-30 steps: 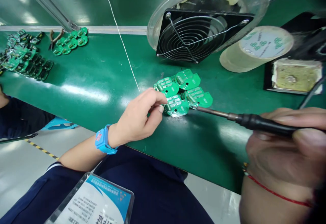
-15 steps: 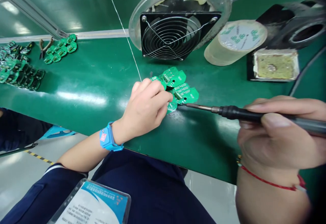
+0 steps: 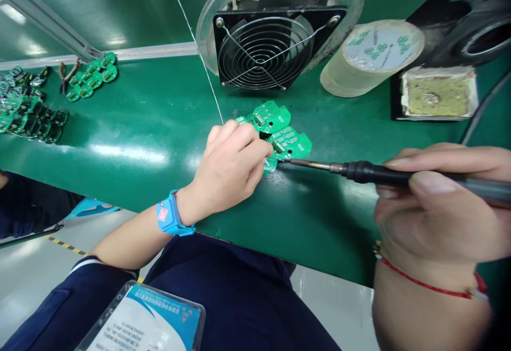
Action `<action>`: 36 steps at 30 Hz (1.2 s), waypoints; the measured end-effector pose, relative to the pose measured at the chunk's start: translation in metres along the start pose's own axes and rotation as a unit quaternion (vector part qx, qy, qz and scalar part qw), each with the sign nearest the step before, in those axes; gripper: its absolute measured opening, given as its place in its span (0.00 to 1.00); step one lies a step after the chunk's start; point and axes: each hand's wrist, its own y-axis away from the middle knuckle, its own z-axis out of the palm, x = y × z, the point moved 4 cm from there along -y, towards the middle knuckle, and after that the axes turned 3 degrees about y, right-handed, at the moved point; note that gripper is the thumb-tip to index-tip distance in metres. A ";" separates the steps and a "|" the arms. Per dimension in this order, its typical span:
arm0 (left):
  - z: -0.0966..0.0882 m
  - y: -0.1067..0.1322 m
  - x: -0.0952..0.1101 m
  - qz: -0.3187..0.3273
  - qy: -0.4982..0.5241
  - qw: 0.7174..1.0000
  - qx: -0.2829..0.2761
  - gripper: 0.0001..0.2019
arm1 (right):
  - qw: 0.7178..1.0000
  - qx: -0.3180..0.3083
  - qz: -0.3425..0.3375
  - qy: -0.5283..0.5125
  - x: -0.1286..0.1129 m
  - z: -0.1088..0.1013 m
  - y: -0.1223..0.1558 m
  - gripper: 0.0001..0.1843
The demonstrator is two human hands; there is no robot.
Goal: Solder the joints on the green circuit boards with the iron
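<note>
A cluster of small green circuit boards (image 3: 285,140) lies on the green bench mat (image 3: 139,127). My left hand (image 3: 229,167), with a blue wrist strap, pinches a thin solder wire (image 3: 207,74) and covers the near-left boards. My right hand (image 3: 439,207) grips a black soldering iron (image 3: 359,171). Its metal tip touches a board just right of my left fingers.
A black fan in a clear round hood (image 3: 271,47) stands behind the boards. A tape roll (image 3: 371,55) and an iron stand with a sponge (image 3: 439,95) sit at the back right. More boards (image 3: 32,111) and pliers (image 3: 66,74) lie far left. Another person's sleeve (image 3: 24,207) shows at left.
My left hand slid right over the near boards, hiding them. The iron's tip moved left to the board beside my fingers. The view shifted a little.
</note>
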 end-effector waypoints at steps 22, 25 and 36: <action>0.013 -0.007 0.009 0.038 -0.064 0.997 -0.028 0.10 | 1.000 0.006 -0.014 0.025 0.001 -0.002 0.003 0.06; 0.014 -0.009 0.011 0.046 -0.075 0.996 -0.034 0.11 | 0.999 0.005 -0.020 0.026 0.001 -0.002 0.003 0.06; 0.008 -0.012 0.013 0.039 -0.055 0.997 -0.029 0.10 | 0.999 0.033 -0.024 0.028 -0.001 -0.003 0.003 0.07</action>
